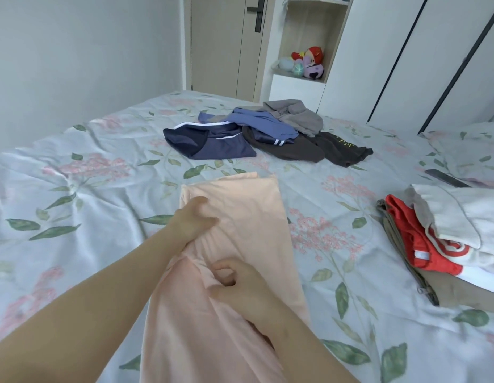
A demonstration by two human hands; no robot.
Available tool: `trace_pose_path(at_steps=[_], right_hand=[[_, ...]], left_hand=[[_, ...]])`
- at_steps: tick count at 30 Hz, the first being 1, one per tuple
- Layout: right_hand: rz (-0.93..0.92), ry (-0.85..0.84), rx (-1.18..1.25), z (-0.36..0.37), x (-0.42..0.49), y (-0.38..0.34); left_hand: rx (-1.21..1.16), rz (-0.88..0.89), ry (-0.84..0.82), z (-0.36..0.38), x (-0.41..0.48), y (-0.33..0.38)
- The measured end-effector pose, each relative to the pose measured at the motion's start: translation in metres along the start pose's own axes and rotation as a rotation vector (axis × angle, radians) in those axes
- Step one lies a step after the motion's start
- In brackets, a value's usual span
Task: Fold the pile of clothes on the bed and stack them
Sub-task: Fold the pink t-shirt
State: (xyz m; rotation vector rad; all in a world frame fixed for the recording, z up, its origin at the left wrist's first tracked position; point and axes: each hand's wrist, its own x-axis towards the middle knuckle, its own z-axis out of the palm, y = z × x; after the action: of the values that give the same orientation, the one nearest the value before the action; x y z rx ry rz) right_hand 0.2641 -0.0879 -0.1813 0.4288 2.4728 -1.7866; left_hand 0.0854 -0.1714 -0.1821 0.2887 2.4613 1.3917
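Folding step: left hand (194, 221) and right hand (234, 283) both clamped on peach garment (257, 211), flat on bed (74, 189) beneath them. Next (my guess): fold over, carry to stack (447, 217) right of right hand.

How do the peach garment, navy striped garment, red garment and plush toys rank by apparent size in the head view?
1. peach garment, nearest the camera, which inflates it
2-3. navy striped garment and red garment: look alike, and the red one is partly covered, so unranked
4. plush toys, farthest away
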Motion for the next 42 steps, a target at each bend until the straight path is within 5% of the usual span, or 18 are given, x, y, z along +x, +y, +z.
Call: trace_pose_path(at_steps=[8,18,24,28,32,38,42], right_hand=[[0.111,0.093,-0.248,-0.022,-0.085,0.005],[0.136,0.190,-0.489,-0.012,-0.196,0.021],[-0.030,0.257,-0.339,0.010,-0.236,0.012],[-0.161,0.110,-0.259,0.047,-0.238,-0.008],[-0.075,-0.040,-0.085,0.068,-0.236,-0.008],[-0.013,0.574,-0.264,0.033,-0.225,0.039],[0.129,0.672,-0.296,0.014,-0.214,0.055]], left_hand=[[-0.091,-0.058,-0.212,0.008,-0.096,0.002],[-0.262,-0.189,-0.252,0.021,-0.245,0.009],[-0.496,-0.228,-0.225,0.015,-0.295,0.006],[-0.617,-0.291,-0.335,-0.006,-0.308,-0.003],[-0.665,-0.279,-0.101,-0.027,-0.304,-0.040],[-0.496,-0.279,0.038,-0.016,-0.308,-0.088],[-0.211,-0.111,0.227,-0.005,-0.301,-0.082]])
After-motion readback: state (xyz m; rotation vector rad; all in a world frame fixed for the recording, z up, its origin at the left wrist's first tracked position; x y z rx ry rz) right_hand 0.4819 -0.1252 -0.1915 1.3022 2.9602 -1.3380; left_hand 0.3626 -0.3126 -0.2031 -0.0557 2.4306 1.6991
